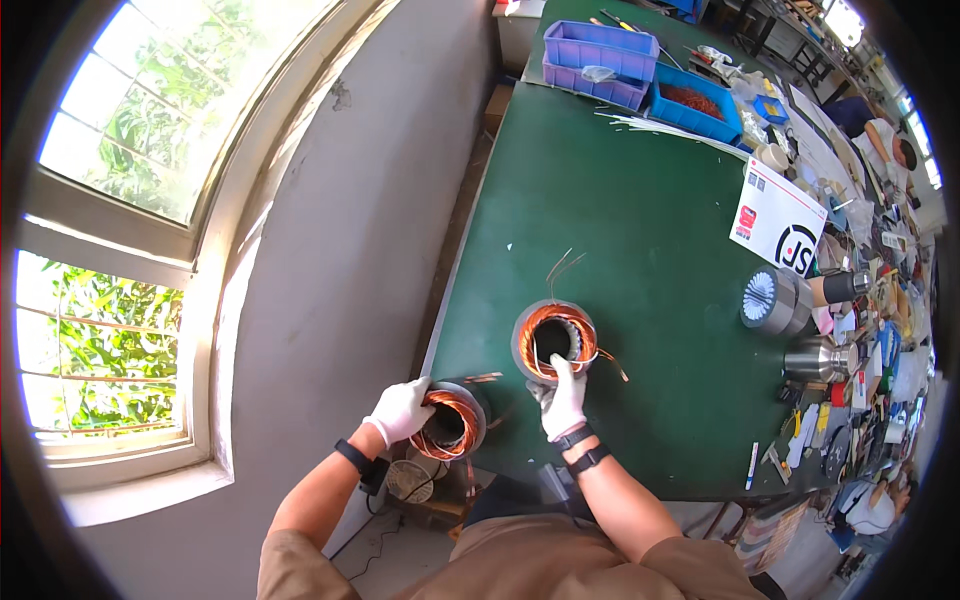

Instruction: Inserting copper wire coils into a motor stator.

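Note:
My left hand point(400, 411), in a white glove, grips the left rim of a motor stator point(466, 412) with orange copper windings round its open bore. That stator is at the table's near left edge, partly over it; whether it rests on the table I cannot tell. My right hand point(563, 406), gloved too, holds a second stator point(528, 330) by its near rim, with the thumb at the bore and the other fingers mostly hidden. Thin wire leads stick out from this stator's far side and right side. The two stators are apart.
The green table point(620, 240) stretches ahead. Purple bins point(600, 50) and a blue bin point(715, 125) stand at the far end. On the right lie a white printed sheet point(780, 215), a grey cylindrical part point(790, 302), a steel cup point(815, 358) and clutter. A wall and window are on the left.

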Tool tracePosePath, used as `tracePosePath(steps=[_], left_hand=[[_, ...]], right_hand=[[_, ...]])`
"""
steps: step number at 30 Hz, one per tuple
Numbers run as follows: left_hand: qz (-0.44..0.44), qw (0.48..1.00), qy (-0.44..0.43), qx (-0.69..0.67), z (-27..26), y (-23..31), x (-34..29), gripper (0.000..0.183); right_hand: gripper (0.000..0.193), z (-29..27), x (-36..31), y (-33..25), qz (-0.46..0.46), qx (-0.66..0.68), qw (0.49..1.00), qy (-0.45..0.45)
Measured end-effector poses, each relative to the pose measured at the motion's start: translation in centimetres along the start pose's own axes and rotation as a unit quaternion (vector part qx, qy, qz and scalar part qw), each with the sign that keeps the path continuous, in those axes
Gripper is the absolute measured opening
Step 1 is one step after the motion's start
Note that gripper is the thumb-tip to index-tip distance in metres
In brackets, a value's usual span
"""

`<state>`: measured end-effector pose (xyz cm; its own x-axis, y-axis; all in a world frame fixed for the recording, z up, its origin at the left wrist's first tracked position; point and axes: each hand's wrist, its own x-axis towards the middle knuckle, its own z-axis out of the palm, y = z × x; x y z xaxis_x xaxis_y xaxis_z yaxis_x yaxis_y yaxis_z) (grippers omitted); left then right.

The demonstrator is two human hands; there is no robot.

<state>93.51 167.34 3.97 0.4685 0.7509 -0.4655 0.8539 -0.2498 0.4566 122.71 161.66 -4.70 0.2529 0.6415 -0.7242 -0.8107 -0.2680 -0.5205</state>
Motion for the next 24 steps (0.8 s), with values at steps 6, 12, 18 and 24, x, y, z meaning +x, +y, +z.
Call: tracePosePath(steps=[6,12,18,24], left_hand=[[0.214,0.968,-0.073,0.111,-1.2,2.2,5.7,0.045],[0.171,0.981,0.053,0.071,-3.2,3.2,3.0,0.057],[0.080,0.991,0.063,0.087,0.0,2.1,3.3,0.050],[0.145,0.987,0.064,0.040,1.2,2.0,1.5,0.035]], right_hand=[[0.080,-0.1,-1.8,0.4,0.170,-0.104,0.967,-0.157],[0.064,-6.1,-0.2,-10.3,-0.008,-0.357,0.934,-0.030],[0.070,6.8,3.4,-13.8,-0.091,-0.667,0.724,-0.150],[0.043,6.4,3.3,-10.4,-0.123,-0.699,0.699,-0.085]])
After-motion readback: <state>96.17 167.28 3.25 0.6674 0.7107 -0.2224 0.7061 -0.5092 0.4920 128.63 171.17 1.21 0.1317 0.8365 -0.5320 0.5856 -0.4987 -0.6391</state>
